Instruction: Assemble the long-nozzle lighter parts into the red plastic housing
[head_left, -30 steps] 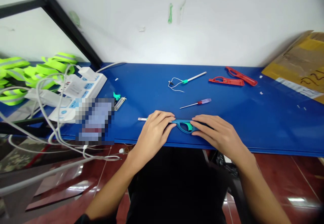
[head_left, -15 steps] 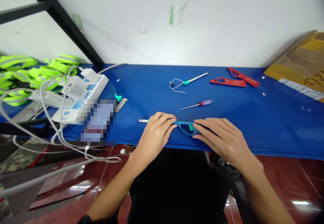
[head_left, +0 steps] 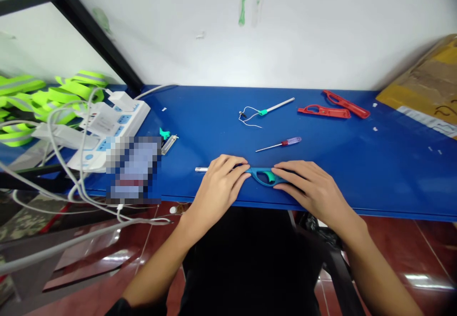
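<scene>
Holding a blue lighter point(head_left: 256, 170) lengthwise over the front edge of the table point(head_left: 214, 130), both hands on it. Gripping the tube end with the left hand point(head_left: 221, 182), fingers bunched closed; can see the metal tip point(head_left: 201, 169) sticking out past it. Pinching the handle with the right hand point(head_left: 314, 180), nearly closed. Can spot the green trigger point(head_left: 270, 176) between the hands, a screwdriver point(head_left: 284, 143) just beyond the grip, two red shells point(head_left: 324, 112) farther off to the right.

There are two red casings point(head_left: 337, 113), one blue handle point(head_left: 260, 169), one screwdriver point(head_left: 284, 143).
</scene>
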Motion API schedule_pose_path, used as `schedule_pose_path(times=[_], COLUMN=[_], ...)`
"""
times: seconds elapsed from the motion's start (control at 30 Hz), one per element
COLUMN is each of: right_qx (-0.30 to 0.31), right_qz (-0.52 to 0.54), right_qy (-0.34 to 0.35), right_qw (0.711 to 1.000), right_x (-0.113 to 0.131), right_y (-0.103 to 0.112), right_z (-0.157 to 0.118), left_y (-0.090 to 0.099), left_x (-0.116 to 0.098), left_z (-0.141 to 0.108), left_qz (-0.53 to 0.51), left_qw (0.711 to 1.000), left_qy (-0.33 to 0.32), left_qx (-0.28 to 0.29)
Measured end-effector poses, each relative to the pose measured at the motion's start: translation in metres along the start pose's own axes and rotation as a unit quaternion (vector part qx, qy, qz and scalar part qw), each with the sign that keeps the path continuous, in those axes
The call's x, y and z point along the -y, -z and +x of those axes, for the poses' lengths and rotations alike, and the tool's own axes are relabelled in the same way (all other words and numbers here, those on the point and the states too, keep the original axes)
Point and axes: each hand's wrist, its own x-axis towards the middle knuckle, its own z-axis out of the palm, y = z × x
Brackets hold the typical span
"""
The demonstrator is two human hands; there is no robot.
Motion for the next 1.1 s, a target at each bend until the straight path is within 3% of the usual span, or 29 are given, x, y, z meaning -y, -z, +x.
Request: schedule_pose_path(times=[0.23, 0.53, 0.83, 1.1], right_qx=[0.051, 0.074, 0.014, 0.019], right_qz=[0.034, 0.041, 0.030, 0.044], right_qy=[0.015, 0.000, 0.005, -0.021], right_qw=[0.998, 0.996, 0.999, 0.999], right_x=[0.0010, 0.0002, 0.0007, -0.0002], right_y=[0.0023, 0.0020, -0.0008, -0.0007], right_z=[0.0055, 0.0037, -0.0017, -0.0030], left_y=[0.0017, 0.0041, 0.0025, 0.0003], left_x=[-0.0025, -0.0002, -0.0002, 0.0023], left_z=[0.0004, -0.0004, 0.0002, -0.0013], left_qz=[-0.017, -0.017, -0.019, -0.016], left_qw=[1.000, 1.000, 1.000, 1.000], left_qy=[0.015, -0.002, 0.000, -0.011], left_qx=[0.008, 0.013, 0.001, -0.006])
